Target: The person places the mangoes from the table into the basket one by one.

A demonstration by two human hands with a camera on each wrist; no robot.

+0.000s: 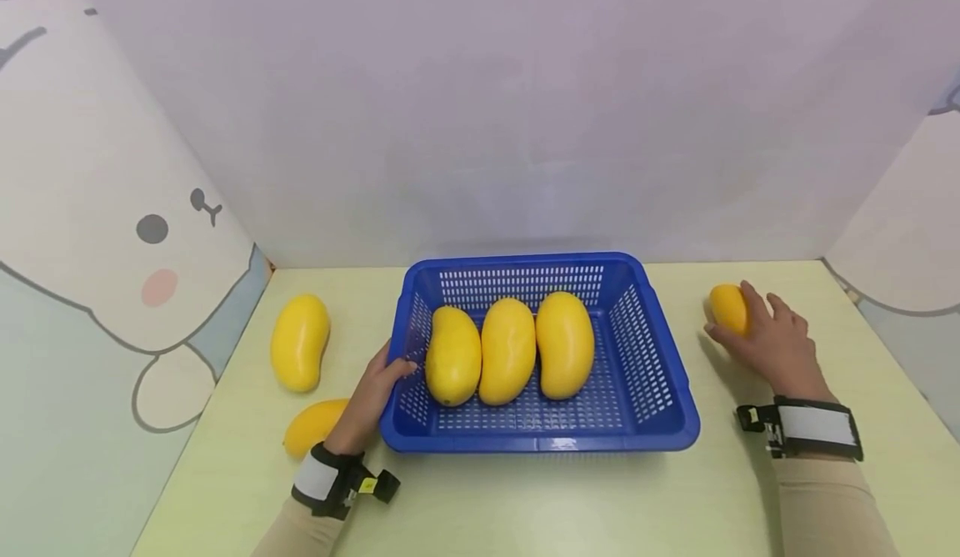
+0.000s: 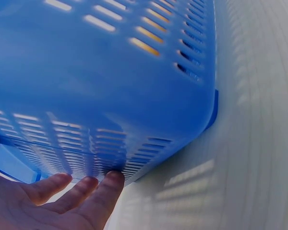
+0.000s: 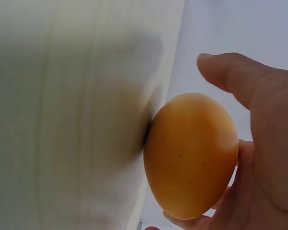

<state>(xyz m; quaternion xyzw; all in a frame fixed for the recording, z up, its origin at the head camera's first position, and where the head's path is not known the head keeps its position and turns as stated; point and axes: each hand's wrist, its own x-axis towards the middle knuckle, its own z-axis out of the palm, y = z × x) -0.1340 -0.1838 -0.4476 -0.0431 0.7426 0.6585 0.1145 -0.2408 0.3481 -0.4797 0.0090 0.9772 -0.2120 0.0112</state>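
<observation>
A blue plastic basket with slotted walls holds three yellow mangoes side by side. My left hand grips the basket's left wall, thumb over the rim; in the left wrist view its fingers lie against the outside. On the far right of the table, my right hand is around a single mango. The right wrist view has that mango close against the tabletop, with the thumb apart from it and the other fingers reaching along its far side.
Left of the basket lies one mango; another mango is partly hidden behind my left wrist. The pale table meets a plain back wall, with patterned side panels at left and right.
</observation>
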